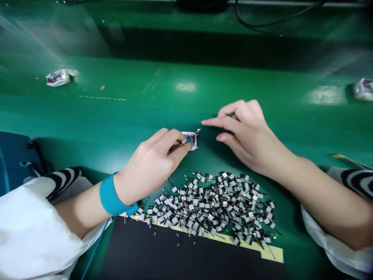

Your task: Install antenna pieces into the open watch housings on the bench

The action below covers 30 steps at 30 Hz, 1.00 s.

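My left hand [160,159], with a teal strap around the wrist, grips a small smartwatch-like case [192,141] at its left side. The case has a pinkish-white rim, and a circuit board shows inside it. A short tab or connector sticks out at its upper right corner. To the right of the case, my right hand [243,134] hovers with index finger stretched and thumb apart, holding nothing. Below both hands lies a heap of small grey-and-black parts [210,204] with short thin leads.
A black sheet with a yellow edge strip [272,254] lies under the heap's front. Similar opened cases sit at far left [60,78] and far right [364,89]. Tweezers [349,161] rest by my right forearm. A blue bin [14,163] stands left; a black cable [271,24] hangs behind.
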Available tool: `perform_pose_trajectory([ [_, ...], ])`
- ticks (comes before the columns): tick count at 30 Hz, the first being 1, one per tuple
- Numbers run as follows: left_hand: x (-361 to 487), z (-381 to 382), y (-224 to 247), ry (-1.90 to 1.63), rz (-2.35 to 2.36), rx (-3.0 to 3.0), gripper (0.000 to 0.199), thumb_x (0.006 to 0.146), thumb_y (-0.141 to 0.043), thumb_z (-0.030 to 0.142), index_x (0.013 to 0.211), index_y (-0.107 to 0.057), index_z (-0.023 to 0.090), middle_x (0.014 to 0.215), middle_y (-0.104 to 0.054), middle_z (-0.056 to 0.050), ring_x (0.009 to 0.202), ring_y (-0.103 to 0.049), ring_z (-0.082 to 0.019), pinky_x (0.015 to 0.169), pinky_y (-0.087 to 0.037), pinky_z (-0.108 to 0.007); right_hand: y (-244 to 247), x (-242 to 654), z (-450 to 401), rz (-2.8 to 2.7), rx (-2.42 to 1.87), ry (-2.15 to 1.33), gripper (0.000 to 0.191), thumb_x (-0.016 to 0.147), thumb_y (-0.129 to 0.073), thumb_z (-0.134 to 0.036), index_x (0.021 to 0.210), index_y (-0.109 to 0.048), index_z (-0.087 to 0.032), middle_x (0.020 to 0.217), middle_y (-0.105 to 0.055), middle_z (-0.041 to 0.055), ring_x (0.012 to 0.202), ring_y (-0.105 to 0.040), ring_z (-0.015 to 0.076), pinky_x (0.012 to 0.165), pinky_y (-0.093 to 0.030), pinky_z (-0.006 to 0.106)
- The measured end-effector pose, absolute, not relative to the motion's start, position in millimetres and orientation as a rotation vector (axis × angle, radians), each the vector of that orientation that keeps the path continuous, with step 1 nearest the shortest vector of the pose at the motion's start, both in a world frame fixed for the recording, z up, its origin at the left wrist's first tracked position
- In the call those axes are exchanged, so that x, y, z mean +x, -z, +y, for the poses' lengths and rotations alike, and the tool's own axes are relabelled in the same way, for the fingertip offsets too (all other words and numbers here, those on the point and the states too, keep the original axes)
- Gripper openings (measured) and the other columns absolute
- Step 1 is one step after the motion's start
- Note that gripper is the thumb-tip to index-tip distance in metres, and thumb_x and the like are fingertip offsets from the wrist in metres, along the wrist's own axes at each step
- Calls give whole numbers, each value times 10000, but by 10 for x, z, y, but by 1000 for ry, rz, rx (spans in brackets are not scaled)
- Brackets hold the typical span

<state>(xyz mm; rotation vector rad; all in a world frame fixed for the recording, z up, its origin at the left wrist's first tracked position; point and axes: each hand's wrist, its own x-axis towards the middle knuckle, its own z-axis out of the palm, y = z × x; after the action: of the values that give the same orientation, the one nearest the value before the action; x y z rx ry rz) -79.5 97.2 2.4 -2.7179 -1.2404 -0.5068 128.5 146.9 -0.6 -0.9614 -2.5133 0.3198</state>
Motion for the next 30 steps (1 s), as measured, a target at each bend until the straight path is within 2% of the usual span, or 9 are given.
perform_pose_trajectory([
  [2,-796,978,-24,487,-1241,-2721,223,845,-394,163,870,-615,165,822,-574,-55,731,-519,-144,627,-458,-257,15,1306,1430,-2603,-962,-247,321,856,-391,-334,1087,-527,-157,834,-513,84,754,-507,184,634,-451,334],
  [4,-791,990,-26,482,-1234,-2722,229,842,-394,152,857,-622,158,806,-578,-58,756,-527,-153,648,-468,-262,15,1311,1392,-2602,-939,-253,296,842,-439,-287,1081,-521,-132,785,-543,73,691,-528,162,600,-462,300],
  [8,-786,1003,-20,526,-1212,-2722,223,834,-406,137,855,-627,151,830,-588,-70,901,-538,-199,738,-489,-309,-13,1296,1363,-2458,-825,-481,147,807,-510,-193,939,-572,-176,834,-604,34,750,-574,128,666,-484,251],
  [11,-793,991,-12,511,-1249,-2732,231,847,-387,151,873,-617,152,847,-583,-70,923,-540,-189,752,-500,-307,-38,1255,1354,-2321,-744,-719,129,770,-557,-174,886,-603,-204,901,-602,20,816,-582,114,717,-491,229],
  [16,-799,974,-5,451,-1273,-2735,186,826,-425,138,870,-605,154,865,-573,-59,929,-538,-181,766,-503,-302,-26,1127,1295,-2108,-824,-698,111,715,-618,-157,823,-617,-186,776,-630,3,699,-584,90,604,-478,184],
  [30,-782,976,-16,421,-1299,-2744,189,827,-407,134,815,-595,149,868,-564,-54,907,-540,-176,760,-504,-303,28,1012,1293,-2068,-776,-590,98,709,-605,-134,656,-535,-177,655,-587,13,606,-542,105,533,-441,227],
])
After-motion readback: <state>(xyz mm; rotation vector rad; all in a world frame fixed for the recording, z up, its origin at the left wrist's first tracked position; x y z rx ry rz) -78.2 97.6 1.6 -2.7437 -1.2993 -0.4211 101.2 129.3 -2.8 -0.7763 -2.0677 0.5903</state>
